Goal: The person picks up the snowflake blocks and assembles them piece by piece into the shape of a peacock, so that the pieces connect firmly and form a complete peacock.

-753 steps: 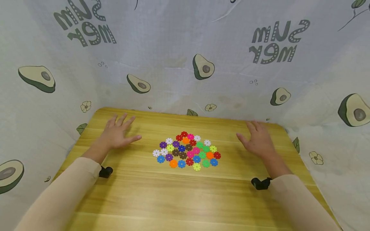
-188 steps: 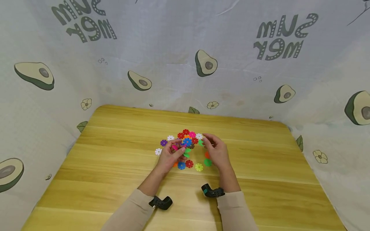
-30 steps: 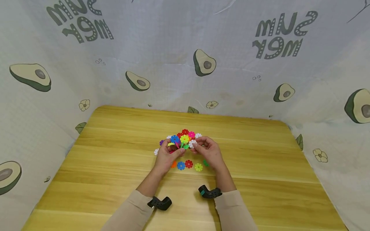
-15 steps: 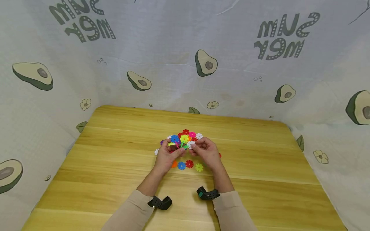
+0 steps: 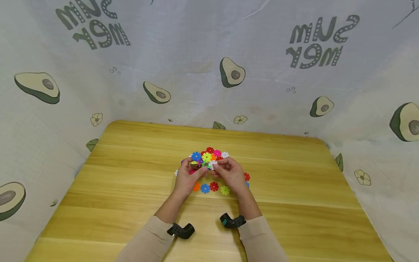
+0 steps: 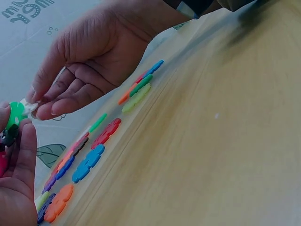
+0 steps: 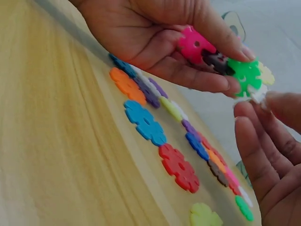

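Observation:
My left hand (image 5: pixel 187 179) pinches a cluster of joined plastic snowflake discs above the pile. In the head view a blue disc (image 5: pixel 196 156) and a yellow disc (image 5: pixel 206 157) stand up from it. The right wrist view shows its pink disc (image 7: pixel 192 46), dark brown disc (image 7: pixel 216 62) and green disc (image 7: pixel 245 75), with my left thumb on the green one. My right hand (image 5: pixel 234 179) pinches a white disc (image 5: pixel 212 165) between thumb and fingers. That white disc meets the green disc's edge; whether their slots interlock, I cannot tell.
Loose discs lie flat on the wooden table, among them an orange disc (image 7: pixel 128 85), a blue disc (image 7: pixel 145 122) and a red disc (image 7: pixel 178 168). More colours lie behind my hands. A printed cloth (image 5: pixel 183 62) hangs behind the table (image 5: pixel 294 233).
From lying apart on the table, both hands came together over the discs and a cluster formed. Within the last second, my right hand moved left, bringing the white disc against the cluster.

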A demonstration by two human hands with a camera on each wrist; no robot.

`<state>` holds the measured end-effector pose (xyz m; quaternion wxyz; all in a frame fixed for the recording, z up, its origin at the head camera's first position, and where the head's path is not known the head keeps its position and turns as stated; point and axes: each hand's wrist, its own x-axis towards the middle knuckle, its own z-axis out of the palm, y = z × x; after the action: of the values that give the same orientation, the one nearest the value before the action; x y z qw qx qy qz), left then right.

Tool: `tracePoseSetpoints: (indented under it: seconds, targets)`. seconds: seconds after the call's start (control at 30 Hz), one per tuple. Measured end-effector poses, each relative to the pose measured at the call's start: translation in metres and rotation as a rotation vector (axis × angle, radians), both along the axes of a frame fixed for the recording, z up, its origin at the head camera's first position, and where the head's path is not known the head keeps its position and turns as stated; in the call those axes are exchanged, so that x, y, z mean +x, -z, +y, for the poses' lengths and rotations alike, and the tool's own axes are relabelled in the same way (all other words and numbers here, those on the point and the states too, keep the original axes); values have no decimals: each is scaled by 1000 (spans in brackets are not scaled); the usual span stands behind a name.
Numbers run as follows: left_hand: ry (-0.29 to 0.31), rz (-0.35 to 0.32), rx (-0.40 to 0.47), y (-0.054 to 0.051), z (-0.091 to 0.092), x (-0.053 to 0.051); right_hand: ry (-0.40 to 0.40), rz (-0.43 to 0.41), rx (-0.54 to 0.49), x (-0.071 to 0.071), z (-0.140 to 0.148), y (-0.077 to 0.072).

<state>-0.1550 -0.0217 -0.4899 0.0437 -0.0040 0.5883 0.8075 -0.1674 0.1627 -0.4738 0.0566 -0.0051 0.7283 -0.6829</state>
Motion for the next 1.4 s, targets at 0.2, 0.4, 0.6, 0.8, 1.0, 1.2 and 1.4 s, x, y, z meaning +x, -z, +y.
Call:
tracePoseSetpoints:
  seconds: [0.2, 0.4, 0.6, 0.8, 1.0, 1.2, 1.4]
  targets:
    - [-9, 11, 30, 1, 0, -2, 184, 121, 386, -4, 10, 3]
    - [-12, -18, -11, 0, -1, -2, 256, 164, 817, -7, 17, 10]
    - [6, -26, -46, -1, -1, -2, 234, 178, 984, -4, 18, 14]
    - [49, -46, 11, -2, 0, -1, 194, 160, 972, -3, 17, 14]
    - [104, -56, 94, -6, 1, 2, 154, 74, 861, -4, 18, 10]
    - [107, -67, 79, -6, 1, 2, 122, 37, 709, -6, 18, 8]
    - [123, -64, 85, -3, 3, 2, 146, 106, 485, -3, 13, 2]
